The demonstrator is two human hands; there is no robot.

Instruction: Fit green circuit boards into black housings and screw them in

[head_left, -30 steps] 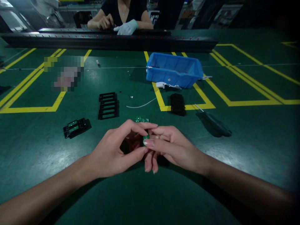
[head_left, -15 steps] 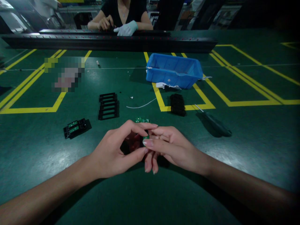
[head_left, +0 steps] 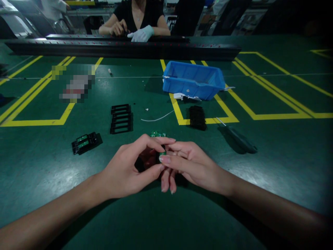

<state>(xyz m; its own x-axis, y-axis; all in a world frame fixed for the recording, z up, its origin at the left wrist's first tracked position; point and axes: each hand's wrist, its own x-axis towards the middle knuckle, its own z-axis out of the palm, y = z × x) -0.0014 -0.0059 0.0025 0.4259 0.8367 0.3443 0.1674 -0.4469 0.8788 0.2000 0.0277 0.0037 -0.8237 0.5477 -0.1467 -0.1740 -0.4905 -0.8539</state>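
Both my hands meet at the middle of the view, fingertips curled together. A small green circuit board [head_left: 163, 152] shows between them, against a black plastic piece [head_left: 157, 158] that is mostly hidden by fingers. My left hand [head_left: 127, 168] grips the black piece between thumb and fingers. The thumb of my right hand [head_left: 195, 163] presses on the board, its fingers curled behind. Just beyond my fingertips lies a small pile of green circuit boards [head_left: 157, 134]. Left of my hands are black holders [head_left: 84, 143] with green boards in them.
Slotted black frames [head_left: 121, 119] lie beyond my left hand, and a black stack [head_left: 197, 117] beyond my right. A dark-handled tool [head_left: 240, 139] with a thin metal shaft is at right. Farther off are a blue bin [head_left: 194, 81], a long black rail [head_left: 125, 50] and a co-worker.
My hands keep almost the same grip on the board and black piece. The whole view has shifted slightly.
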